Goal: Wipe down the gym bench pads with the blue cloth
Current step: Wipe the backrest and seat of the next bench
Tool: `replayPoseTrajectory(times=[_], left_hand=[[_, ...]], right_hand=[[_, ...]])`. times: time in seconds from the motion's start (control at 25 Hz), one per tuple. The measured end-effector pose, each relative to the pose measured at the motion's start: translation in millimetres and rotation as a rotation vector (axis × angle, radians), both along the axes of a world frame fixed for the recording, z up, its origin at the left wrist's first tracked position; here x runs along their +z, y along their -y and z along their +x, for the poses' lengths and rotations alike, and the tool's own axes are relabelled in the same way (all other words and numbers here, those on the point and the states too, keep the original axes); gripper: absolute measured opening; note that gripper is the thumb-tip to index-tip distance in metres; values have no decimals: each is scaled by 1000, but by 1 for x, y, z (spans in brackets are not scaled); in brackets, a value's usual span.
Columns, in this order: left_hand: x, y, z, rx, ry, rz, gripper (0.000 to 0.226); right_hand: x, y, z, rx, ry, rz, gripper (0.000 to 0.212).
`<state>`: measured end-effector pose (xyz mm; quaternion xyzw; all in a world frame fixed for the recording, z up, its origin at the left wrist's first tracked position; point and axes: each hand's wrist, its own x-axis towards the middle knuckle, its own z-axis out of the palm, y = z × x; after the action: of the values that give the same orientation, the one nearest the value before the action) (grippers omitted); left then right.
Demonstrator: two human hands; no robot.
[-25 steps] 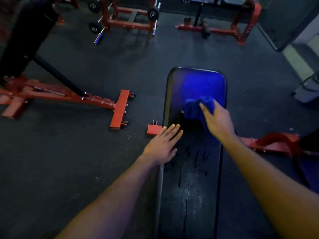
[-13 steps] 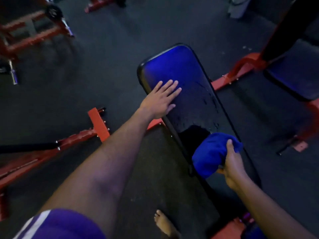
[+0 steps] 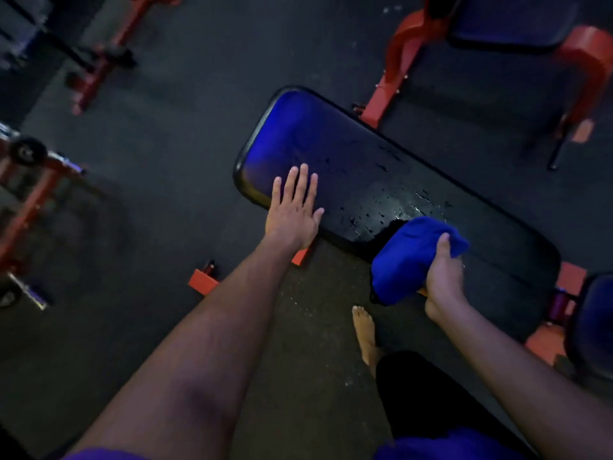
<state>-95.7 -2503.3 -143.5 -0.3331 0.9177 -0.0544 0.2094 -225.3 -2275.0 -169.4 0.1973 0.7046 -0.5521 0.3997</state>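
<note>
Right hand (image 3: 442, 277) grips blue cloth (image 3: 408, 257) at bench pad (image 3: 381, 180) near edge. Pad surface beyond the grip is bare, wet-beaded. To the grip's left, left hand (image 3: 293, 210) lies flat, blocking that end. Bare foot (image 3: 365, 333) just below grip.

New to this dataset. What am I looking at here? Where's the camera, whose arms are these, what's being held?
There is no robot here: a person wears one wide-angle camera on the head, which looks forward and down, so both arms reach in from the bottom of the picture. The long dark bench pad runs slantwise across the middle, with droplets shining on it near the cloth. The left hand lies flat on the pad near its far end, fingers straight. The right hand grips a bunched blue cloth at the pad's near edge. A bare foot stands on the dark floor beside the bench. Red frames of other gym gear stand around; much of it is blurred.
</note>
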Motion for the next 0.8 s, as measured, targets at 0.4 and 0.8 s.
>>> replayPoseTrajectory(times=[0.4, 0.8], left_hand=[[6, 68, -35, -860, 51, 92, 64], [-21, 82, -73, -1247, 173, 184, 62]], right_hand=[[4, 21, 27, -274, -127, 50, 40], [-34, 73, 186, -965, 22, 36, 69]])
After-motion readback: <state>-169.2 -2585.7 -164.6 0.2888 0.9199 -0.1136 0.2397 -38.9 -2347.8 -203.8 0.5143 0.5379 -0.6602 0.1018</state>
